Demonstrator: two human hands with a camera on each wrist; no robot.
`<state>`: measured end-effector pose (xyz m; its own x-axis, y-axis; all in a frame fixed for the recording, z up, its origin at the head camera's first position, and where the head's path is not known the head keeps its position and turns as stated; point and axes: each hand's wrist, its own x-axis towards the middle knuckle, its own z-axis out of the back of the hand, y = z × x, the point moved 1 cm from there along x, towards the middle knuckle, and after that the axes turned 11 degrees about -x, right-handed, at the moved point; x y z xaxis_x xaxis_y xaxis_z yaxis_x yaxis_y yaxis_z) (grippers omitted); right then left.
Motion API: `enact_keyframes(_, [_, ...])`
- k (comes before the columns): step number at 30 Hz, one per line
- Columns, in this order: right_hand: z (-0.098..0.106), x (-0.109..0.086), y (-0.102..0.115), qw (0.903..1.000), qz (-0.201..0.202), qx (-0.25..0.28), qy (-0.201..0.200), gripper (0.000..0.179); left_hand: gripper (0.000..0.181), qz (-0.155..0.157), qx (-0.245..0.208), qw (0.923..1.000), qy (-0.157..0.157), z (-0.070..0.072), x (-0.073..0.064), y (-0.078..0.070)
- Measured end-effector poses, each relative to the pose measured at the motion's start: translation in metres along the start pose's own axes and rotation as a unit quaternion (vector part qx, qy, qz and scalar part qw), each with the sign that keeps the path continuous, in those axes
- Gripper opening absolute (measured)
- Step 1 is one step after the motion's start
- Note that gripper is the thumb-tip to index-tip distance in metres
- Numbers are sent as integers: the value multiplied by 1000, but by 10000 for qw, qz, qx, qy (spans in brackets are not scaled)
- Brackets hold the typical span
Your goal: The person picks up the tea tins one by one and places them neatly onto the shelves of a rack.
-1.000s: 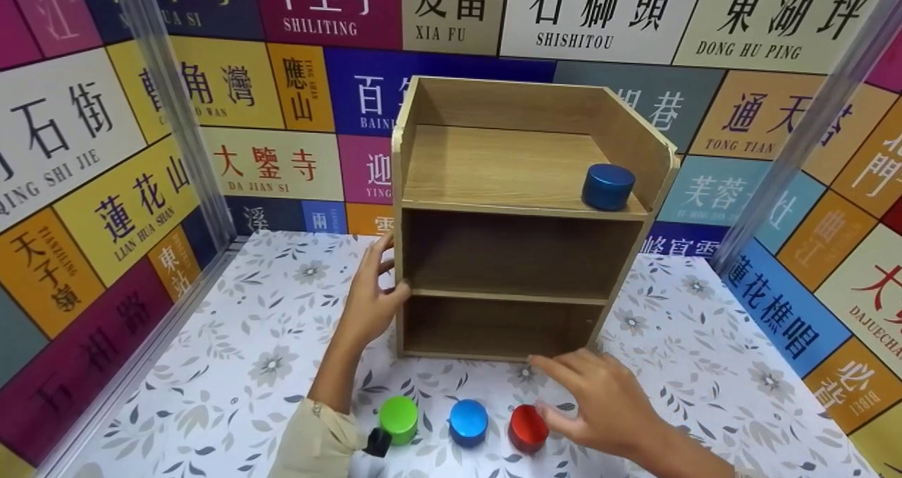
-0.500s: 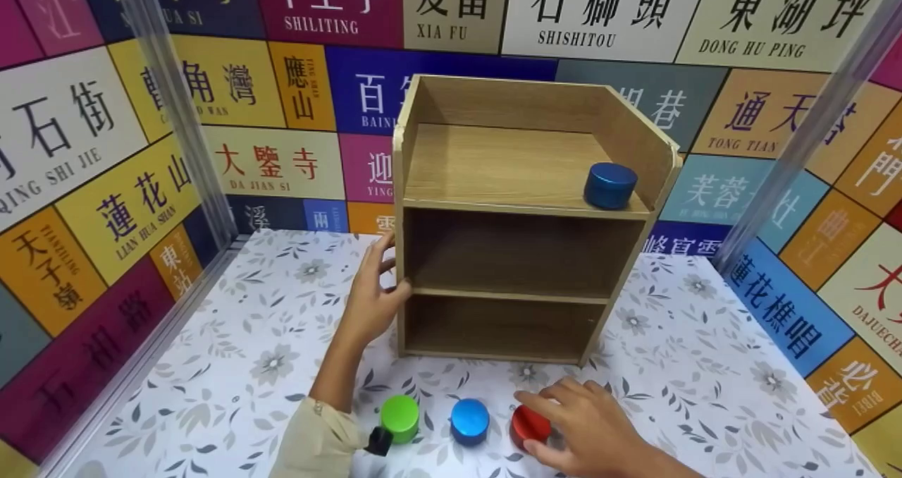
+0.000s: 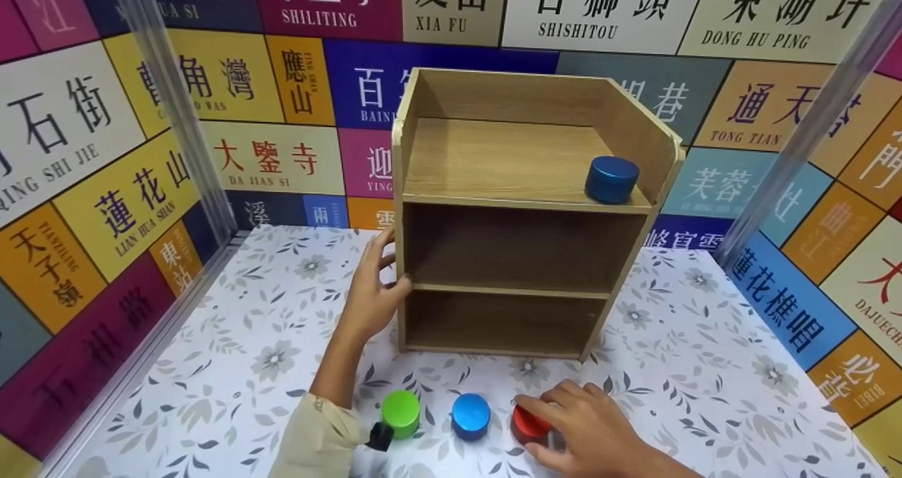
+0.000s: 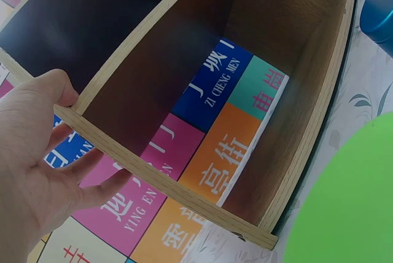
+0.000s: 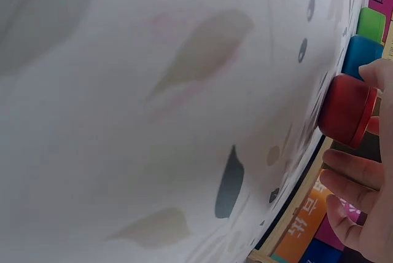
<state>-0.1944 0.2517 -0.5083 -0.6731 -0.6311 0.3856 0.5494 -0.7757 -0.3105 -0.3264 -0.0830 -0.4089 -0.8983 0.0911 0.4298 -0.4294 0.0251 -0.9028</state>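
My left hand [image 3: 375, 291] grips the left side panel of a small wooden shelf unit [image 3: 504, 290]. In the left wrist view, the thumb hooks over the panel's front edge while the fingers lie along its outer face. Down on the cloth, my right hand [image 3: 588, 425] has thumb and index finger around a red round tin [image 3: 528, 425]; its other fingers stay off the tin in the right wrist view. Left of the red tin stand a blue round tin [image 3: 471, 416] and a green round tin [image 3: 401, 414]. A darker blue tin [image 3: 612, 180] sits at the top shelf's front right.
White flowered cloth [image 3: 275, 358] covers the table. Panels with printed place names [image 3: 275, 161] wall the back and sides, with clear corner posts [image 3: 187, 111]. A black clip-like piece [image 3: 380, 436] by the left sleeve is close to the green tin.
My right hand has come down and slightly left from beside the red tin, and its thumb and index finger now go around it. The left hand has stayed on the shelf unit.
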Motion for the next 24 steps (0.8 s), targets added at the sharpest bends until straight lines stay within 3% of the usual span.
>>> enact_keyframes(9, [-5,-2,1,9998,-21,-142,-125,64,80,-203,-104,9997,27,0,1,0])
enact_keyframes(14, [-5,-2,3,9997,-129,59,183,61,80,-247,-153,9996,36,1,1,0])
enact_keyframes(19, [-5,-2,4,9974,-268,262,608,59,82,-186,-130,9997,18,2,7,15])
enact_keyframes(24, [-5,-2,4,9971,-303,370,593,58,83,-213,-116,9997,6,4,11,30])
